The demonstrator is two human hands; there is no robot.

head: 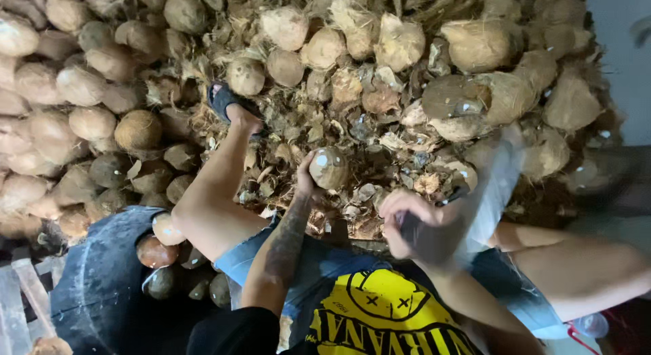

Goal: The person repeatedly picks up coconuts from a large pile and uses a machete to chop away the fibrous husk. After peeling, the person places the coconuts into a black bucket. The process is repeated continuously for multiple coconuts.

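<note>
Overhead, head view: coconut [329,168] clamped in left hand [306,179], held out front, likely steadying it for blade. Right hand [407,226] closed round dark handle of blurred knife [491,185], at 4 o'clock from coconut, near but apart. Husk scraps [352,124] heaped at 12 o'clock. Tub [102,280] of husked nuts at 8 o'clock.

Left hand [306,180] raised at the end of a bent forearm, fingers cupped shut around a held object; right hand [407,226] closed in a fist on a handle, motion-blurred, forearm angled inward across the body.
</note>
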